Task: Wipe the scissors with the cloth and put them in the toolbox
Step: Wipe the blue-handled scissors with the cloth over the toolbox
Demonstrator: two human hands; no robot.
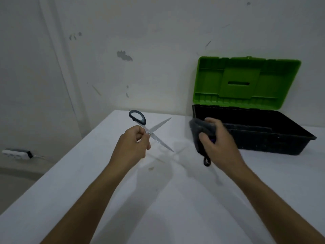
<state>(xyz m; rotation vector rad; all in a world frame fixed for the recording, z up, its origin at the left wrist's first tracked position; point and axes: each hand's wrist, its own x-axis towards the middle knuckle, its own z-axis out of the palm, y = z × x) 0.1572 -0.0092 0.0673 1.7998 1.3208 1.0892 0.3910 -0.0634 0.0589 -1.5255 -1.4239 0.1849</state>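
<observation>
Both hands are raised above the white table (123,199), each with something in its grasp. The left hand (133,143) has its fingers curled round the lower handle of the scissors (154,132), gripping close to the pivot; that handle is hidden inside the fist. The other handle, a dark loop, stands up and away above the knuckles. The scissors are spread wide, their two bright blades forming an X that points toward the right hand, one blade angled up and the other angled down toward the tabletop, clear of it.

The right hand (218,143) holds a bunched grey cloth (198,131), thumb and fingers wrapped round it, with a small dark loop hanging from the cloth below the palm. Cloth and blades are near each other but apart.

Just beyond the right hand sits the toolbox (263,138), a black tub resting on the table against the wall, its green lid (246,81) standing open and upright behind it. What lies inside cannot be made out.
</observation>
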